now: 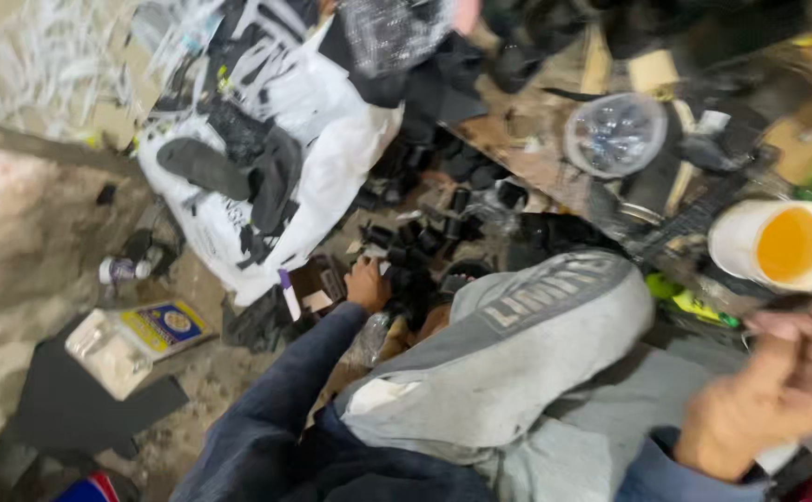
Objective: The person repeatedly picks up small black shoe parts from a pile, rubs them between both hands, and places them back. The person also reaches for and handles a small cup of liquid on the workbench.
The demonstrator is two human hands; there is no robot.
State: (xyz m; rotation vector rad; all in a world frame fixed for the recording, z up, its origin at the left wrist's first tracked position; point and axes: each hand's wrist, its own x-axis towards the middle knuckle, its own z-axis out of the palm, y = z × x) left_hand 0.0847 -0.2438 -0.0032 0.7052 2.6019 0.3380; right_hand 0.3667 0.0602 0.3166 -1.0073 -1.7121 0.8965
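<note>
The left hand (pixel 367 284), in a dark blue sleeve, reaches down into a heap of small black parts (pixel 424 244) on the floor; its fingers are buried among them, so whether its grip is closed I cannot tell. The right hand (pixel 778 395) (blurred, at the frame's edge) curls loosely, holding nothing visible. A grey-trousered knee (pixel 527 344) rises between them. A white printed sack (pixel 322 139) lies beside the heap; a cup of orange liquid (pixel 782 244) stands near the right hand.

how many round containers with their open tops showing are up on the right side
2: a clear plastic bowl at upper right among the clutter, and a white cup of orange liquid at the right edge, just above the right hand. Others may be hidden.
</note>
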